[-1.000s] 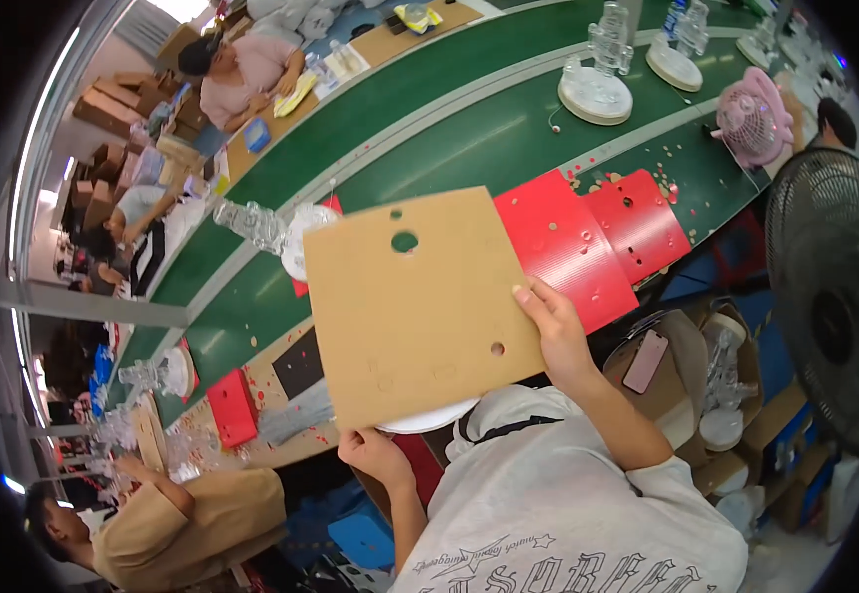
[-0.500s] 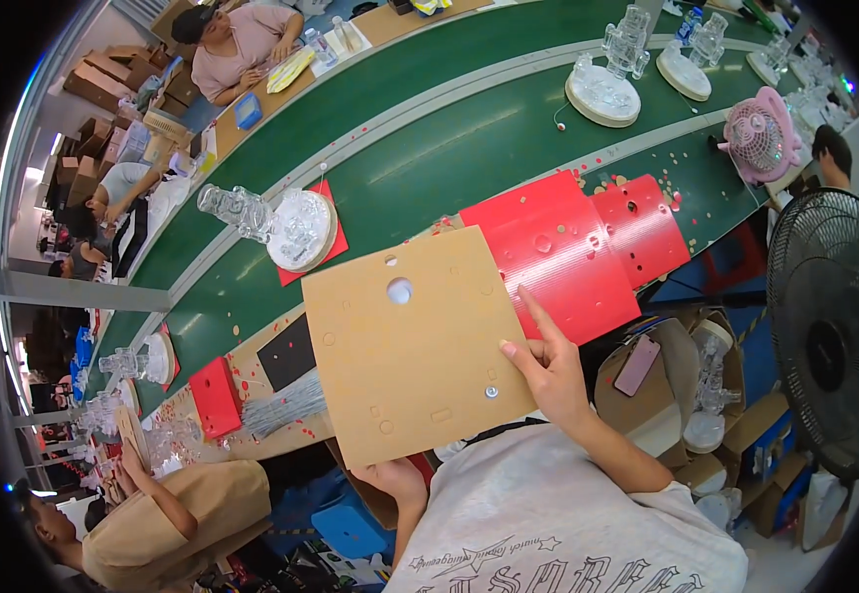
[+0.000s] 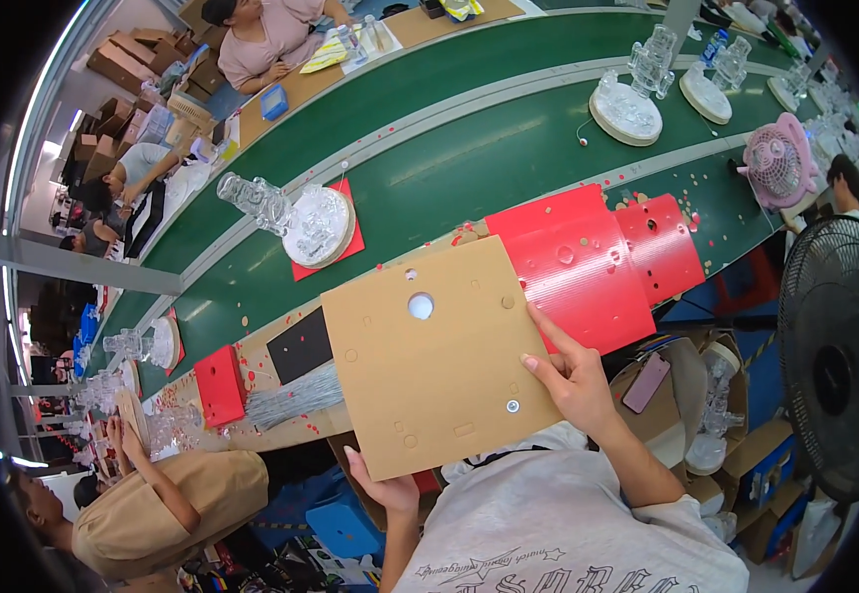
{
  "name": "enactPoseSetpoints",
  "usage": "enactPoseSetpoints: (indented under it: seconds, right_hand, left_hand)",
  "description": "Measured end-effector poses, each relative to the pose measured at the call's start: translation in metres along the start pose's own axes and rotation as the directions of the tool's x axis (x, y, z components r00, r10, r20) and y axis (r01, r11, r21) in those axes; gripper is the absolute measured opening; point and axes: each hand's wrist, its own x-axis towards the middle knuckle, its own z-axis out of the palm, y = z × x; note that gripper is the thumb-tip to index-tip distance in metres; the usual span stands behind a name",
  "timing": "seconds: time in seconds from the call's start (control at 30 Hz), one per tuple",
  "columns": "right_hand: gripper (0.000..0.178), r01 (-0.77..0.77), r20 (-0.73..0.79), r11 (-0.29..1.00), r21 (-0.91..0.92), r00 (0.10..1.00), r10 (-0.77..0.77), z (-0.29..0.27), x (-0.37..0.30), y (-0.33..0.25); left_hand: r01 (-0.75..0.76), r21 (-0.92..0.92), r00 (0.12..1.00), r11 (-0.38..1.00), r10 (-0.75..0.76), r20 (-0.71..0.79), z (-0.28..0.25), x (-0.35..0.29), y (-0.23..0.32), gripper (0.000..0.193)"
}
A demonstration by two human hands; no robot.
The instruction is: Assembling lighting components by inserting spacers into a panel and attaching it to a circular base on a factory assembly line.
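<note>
A square tan cardboard panel (image 3: 439,366) is held tilted in front of my body. It has a large round hole near its far edge, a smaller hole beside that, and several cut outlines. My left hand (image 3: 387,491) grips its near-left corner, with the thumb by the edge and the other fingers hidden underneath. My right hand (image 3: 578,381) holds the right edge, thumb on top and index finger stretched along the rim. Close to that fingertip, a small round cut-out (image 3: 507,302) looks darker than the others. Red corrugated sheets (image 3: 573,277) lie just beyond the panel.
On the green conveyor (image 3: 439,173) stands a clear ornament on a round base (image 3: 319,227); more stand farther right. Grey wires (image 3: 296,398) and a red block (image 3: 220,385) lie left. A black fan (image 3: 830,356) is at right, beside boxes holding a phone (image 3: 646,382). Co-workers sit nearby.
The whole view has shifted slightly. My left thumb now shows at the panel's corner. The round cut-out near my right index finger has become darker and more distinct.
</note>
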Motion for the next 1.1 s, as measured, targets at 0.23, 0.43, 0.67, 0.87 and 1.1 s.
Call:
enactPoseSetpoints:
  seconds: [0.23,0.43,0.67,0.87,1.1]
  right_hand:
    - [0.062,0.007,0.024,0.993,-0.115,1.0,-0.004,-0.003,-0.004,-0.007]
    - [0.065,0.057,0.032,0.997,-0.043,0.998,-0.056,0.001,-0.007,-0.003]
    - [0.066,0.066,0.1,0.996,-0.057,0.993,-0.06,0.001,-0.012,-0.003]
    - [0.067,0.181,0.132,0.96,-0.213,0.979,-0.155,-0.014,-0.005,-0.002]
    - [0.095,0.507,0.029,0.764,-0.4,0.84,-0.542,0.009,0.032,-0.034]
  left_hand:
    - [0.213,0.316,0.952,0.925,-0.269,0.146,0.001,0.039,0.05,0.072]
    - [0.194,0.456,0.883,0.869,-0.357,0.304,0.055,0.07,0.073,0.094]
    - [0.143,0.355,0.879,0.924,-0.283,0.383,0.042,0.071,0.068,0.083]
    - [-0.043,0.592,0.923,0.805,-0.194,0.331,0.043,0.064,0.061,0.075]
    - [-0.033,0.549,0.938,0.835,-0.164,0.306,0.046,0.057,0.056,0.07]
